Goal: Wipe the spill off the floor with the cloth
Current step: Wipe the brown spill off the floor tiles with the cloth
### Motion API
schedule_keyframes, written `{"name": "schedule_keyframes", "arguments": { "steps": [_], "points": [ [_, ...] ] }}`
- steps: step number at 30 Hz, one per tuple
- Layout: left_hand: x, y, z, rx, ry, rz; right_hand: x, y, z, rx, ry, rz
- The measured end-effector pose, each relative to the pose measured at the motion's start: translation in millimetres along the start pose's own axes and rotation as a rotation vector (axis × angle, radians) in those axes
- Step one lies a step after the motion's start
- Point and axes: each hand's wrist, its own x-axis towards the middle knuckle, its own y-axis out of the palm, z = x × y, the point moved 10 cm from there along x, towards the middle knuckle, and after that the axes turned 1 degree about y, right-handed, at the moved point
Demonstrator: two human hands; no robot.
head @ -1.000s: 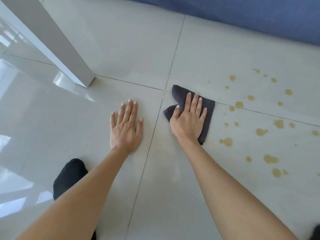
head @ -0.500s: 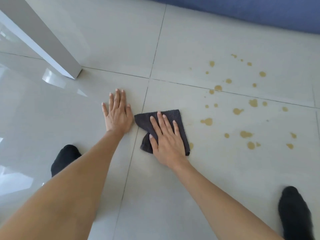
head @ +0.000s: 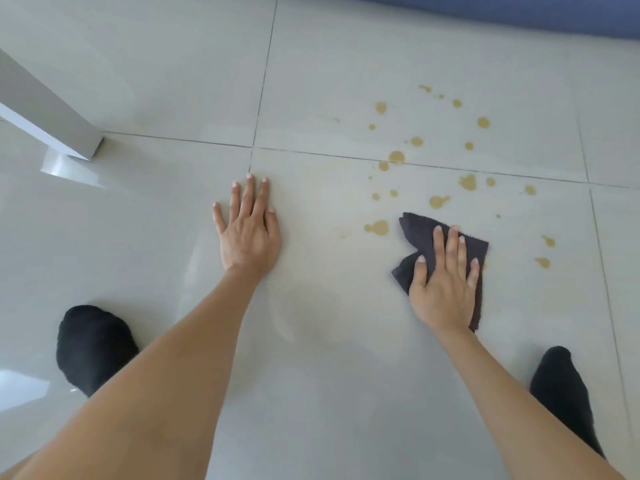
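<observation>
I saw a dark grey cloth (head: 419, 237), yellow-brown spill (head: 396, 156) drops, pale grey floor (head: 173, 81) tiles, black socks (head: 93, 344).

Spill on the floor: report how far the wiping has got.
Done: little; faint smears beside one blot. In hand: right hand presses the dark cloth flat at the spill's near edge; left hand braces on the tile. Left: most yellow-brown drops remain beyond the cloth.
</observation>
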Motion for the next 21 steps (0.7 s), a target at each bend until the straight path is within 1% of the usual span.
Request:
{"name": "schedule_keyframes", "arguments": {
  "steps": [3,4,5,7,9,11,13,15,17,21],
  "points": [
    [0.0,-1.2,0.1,-0.014,-0.007,-0.016,23.5,0.2,22.5,0.105,0.267,-0.046],
    [0.4,-1.8,0.2,-0.018,-0.005,-0.023,29.3,2.2,37.3,0.134,0.303,-0.044],
    [0.8,-2.2,0.4,-0.023,-0.003,-0.028,33.5,4.8,55.8,0.147,0.289,-0.037],
    [1.2,-2.2,1.0,-0.032,-0.006,-0.031,33.2,10.1,97.1,0.125,0.14,-0.021],
    [0.8,-2.6,1.3,-0.024,-0.009,-0.034,21.0,15.0,127.6,0.063,-0.098,-0.003],
    [0.8,-3.3,0.9,-0.007,-0.004,-0.03,2.9,20.0,137.0,-0.006,-0.358,0.04],
    [1.4,-3.1,0.0,0.006,0.001,-0.019,-13.9,24.4,123.4,-0.063,-0.551,0.082],
    [0.3,-1.0,-0.4,0.027,0.003,0.001,-22.6,23.4,92.4,-0.098,-0.596,0.09],
    [0.6,0.2,-0.8,0.036,0.005,0.012,-23.5,17.7,57.5,-0.108,-0.539,0.078],
    [5.9,-2.0,-6.5,0.0,0.014,0.012,-13.8,-2.1,-16.2,-0.049,-0.336,0.052]
  ]
}}
